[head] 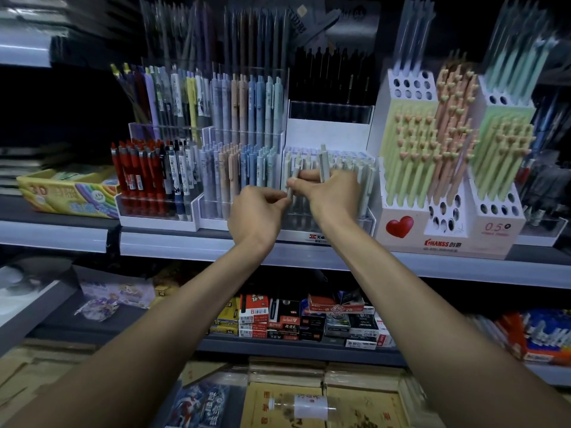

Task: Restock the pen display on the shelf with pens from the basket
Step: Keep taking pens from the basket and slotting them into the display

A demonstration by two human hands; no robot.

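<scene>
Your left hand [256, 214] pinches a pale pen [292, 188] low on its barrel, thumb and forefinger closed on it; your right hand [330, 196] curls round a second pen [323, 159], whose top stands above the knuckles; the pen display [327, 134] sits just behind your fingertips; the pens look light, stiff and smooth, so grip mid-barrel, not by the clip; the basket is out of view.

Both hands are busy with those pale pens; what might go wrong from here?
The pen pinched between the left hand and right hand could slip and drop to the lower shelf. The right hand also holds a second pen over the crowded display, so it might knock neighbours crooked.
</scene>
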